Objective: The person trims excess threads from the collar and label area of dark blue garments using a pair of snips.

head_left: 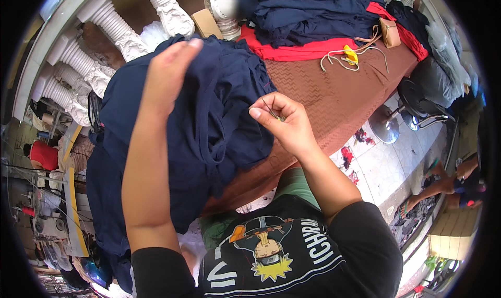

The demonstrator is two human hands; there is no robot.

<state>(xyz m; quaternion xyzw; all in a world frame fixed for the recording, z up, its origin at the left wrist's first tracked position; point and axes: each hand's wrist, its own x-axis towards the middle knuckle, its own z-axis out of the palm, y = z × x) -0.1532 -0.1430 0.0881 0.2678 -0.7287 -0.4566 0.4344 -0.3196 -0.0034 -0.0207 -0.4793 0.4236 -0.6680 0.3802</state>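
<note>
Brown-covered tabletop (pixel 323 99), running from the wearer's lap toward the upper right. Over its left part, a big loose heap of navy fabric (pixel 229 92), folded and rumpled, spilling down the near side. Second navy pile (pixel 308 11) at the far end, on red fabric (pixel 302 50) that shows along its front edge. Row of white ribbed balusters (pixel 117 29) beyond the heap, upper left. Grey plastic bag (pixel 436 84) off the far right corner; near it, on the tiled floor (pixel 373 165), a stand's shiny round base (pixel 384 127).

Hands apart. Left hand (pixel 171 60) raised in front of the navy heap, blurred; contact with the cloth, or anything in its grip, cannot be told. Right hand (pixel 286 119) over the heap's right edge, fingers closed on a slim dark tool (pixel 267 108), pointed end up; exact kind unclear.

Dark and red scraps (pixel 346 156) on the tiles. Small tan block (pixel 390 33) beside the far pile. Yellow piece (pixel 350 56) near it, among pale cords.
</note>
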